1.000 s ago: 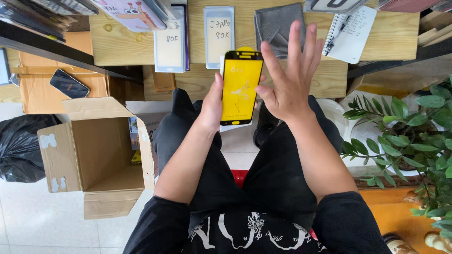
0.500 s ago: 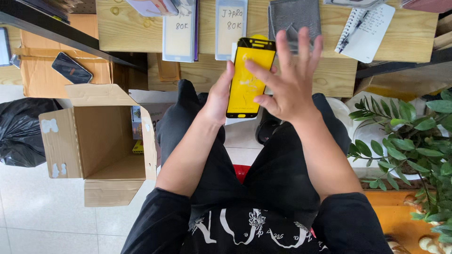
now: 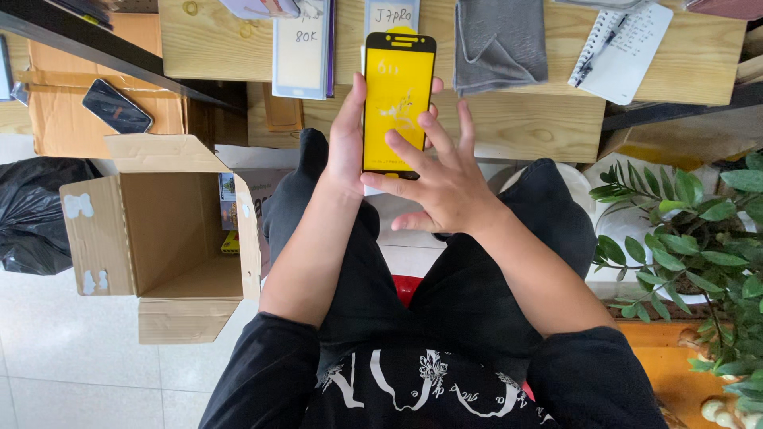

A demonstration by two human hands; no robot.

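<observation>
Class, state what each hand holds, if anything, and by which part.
The left hand grips the yellow phone-shaped panel by its left edge; the right hand touches its lower face with a fingertip.

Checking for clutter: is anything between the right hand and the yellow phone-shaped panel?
Nothing visible. The left hand holds the yellow panel upright over the lap, and the right hand already has its fingertips on the panel's face, with no object between them.

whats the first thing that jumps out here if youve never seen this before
The bright yellow, black-edged phone-shaped panel held upright at centre top, gripped by the left hand with the right hand spread across its lower edge. Next, the open cardboard box on the floor at left and the leafy green plant at right.
</observation>
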